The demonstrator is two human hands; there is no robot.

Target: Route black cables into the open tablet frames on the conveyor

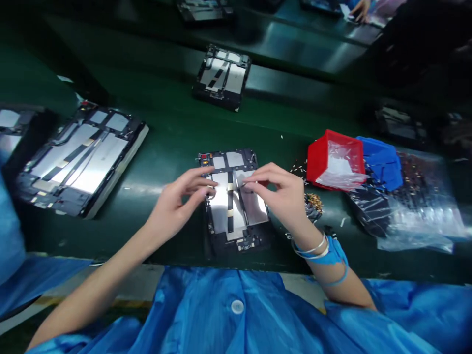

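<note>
An opened tablet chassis (233, 216) with silver panels and a black strip down its middle lies on the green belt (173, 132) in front of me. My left hand (180, 199) rests on its left side, fingers bent and pressed near the upper left panel. My right hand (278, 194) hovers over the right panel, thumb and forefinger pinched together on something too small to name. A blue wrist strap and pale bangles (320, 250) circle my right wrist.
A larger open tablet chassis (79, 160) lies to the left, another (223, 76) further back. A red bin (335, 160) with a plastic bag, blue cloth (383, 162) and clear bags (413, 206) sit right. Another person's hand (359, 10) is at the far top.
</note>
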